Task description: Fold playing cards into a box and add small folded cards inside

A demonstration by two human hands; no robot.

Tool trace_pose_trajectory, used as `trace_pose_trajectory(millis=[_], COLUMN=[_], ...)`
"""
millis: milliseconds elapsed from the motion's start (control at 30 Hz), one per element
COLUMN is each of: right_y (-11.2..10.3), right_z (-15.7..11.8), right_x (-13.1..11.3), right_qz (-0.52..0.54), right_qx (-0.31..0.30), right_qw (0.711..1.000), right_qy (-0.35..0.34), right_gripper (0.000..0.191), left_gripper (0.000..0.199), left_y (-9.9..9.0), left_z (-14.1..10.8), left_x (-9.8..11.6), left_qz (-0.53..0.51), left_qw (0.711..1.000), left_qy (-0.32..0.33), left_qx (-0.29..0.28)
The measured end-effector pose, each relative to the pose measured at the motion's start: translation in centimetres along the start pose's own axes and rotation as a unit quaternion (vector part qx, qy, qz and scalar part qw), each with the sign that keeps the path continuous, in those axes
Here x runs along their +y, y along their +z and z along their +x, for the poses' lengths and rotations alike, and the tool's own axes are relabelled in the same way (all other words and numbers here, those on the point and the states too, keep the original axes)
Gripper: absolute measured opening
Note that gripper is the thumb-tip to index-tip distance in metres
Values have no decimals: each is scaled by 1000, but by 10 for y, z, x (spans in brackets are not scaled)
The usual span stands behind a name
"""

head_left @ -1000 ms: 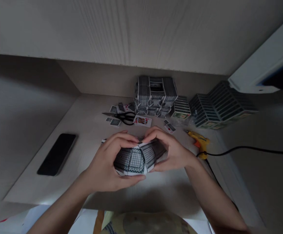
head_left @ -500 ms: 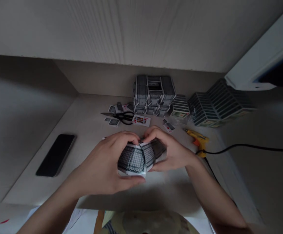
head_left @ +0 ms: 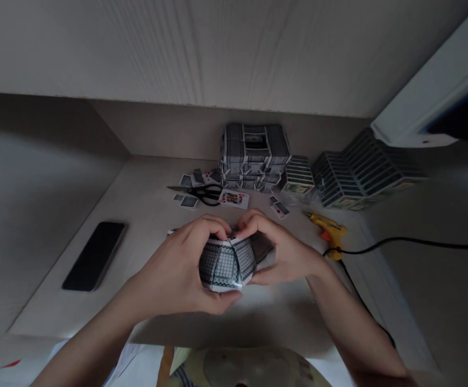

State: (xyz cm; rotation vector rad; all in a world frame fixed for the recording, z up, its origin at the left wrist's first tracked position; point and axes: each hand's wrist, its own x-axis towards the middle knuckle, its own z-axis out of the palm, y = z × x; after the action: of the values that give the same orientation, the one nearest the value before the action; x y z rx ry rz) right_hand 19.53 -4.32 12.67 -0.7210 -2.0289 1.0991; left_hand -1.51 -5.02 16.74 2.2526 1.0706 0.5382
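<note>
Head view: left hand [head_left: 177,277] and right hand [head_left: 286,251] pinch cardwork [head_left: 225,266] inside desk's front edge [head_left: 149,343].

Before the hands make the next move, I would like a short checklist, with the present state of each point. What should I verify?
1. Left hand on the card piece: ok, it grips the left side.
2. Right hand on the card piece: ok, it grips the right side.
3. Scissors away from both hands: ok, they lie beyond the piece.
4. Glue gun set aside: ok, it lies to the right.
5. Glue gun cool: cannot tell.
6. Phone apart from the hands: ok, it lies to the left.
</note>
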Motion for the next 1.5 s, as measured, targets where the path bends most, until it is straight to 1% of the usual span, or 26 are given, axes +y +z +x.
trace_pose_trajectory(millis=[267,467,700,967,1133,1367,1500], right_y=[4,3,3,1,3,7,8], right_z=[-1,-1,0,1,-2,-8,-8], right_x=[4,5,8,6,9,7,7], right_qz=[0,15,27,21,25,31,33], right_qx=[15,10,3,-1,8,35,39], right_qw=[1000,1000,999,1000,1000,999,998], right_qy=[-7,3,-17,-6,-9,6,22], right_gripper=[52,52,55,52,53,54,52], left_gripper=[62,60,60,58,58,57,59], left_y=[3,1,-4,-1,1,0,0], left_z=[1,1,1,2,3,3,4], left_x=[-3,-3,-1,-1,-1,-2,-4], left_qz=[-16,-13,5,-16,-21,-2,0], left_qw=[999,1000,1000,1000,1000,1000,1000], left_qy=[8,2,8,0,0,0,-9], left_qx=[29,9,-19,5,11,13,13])
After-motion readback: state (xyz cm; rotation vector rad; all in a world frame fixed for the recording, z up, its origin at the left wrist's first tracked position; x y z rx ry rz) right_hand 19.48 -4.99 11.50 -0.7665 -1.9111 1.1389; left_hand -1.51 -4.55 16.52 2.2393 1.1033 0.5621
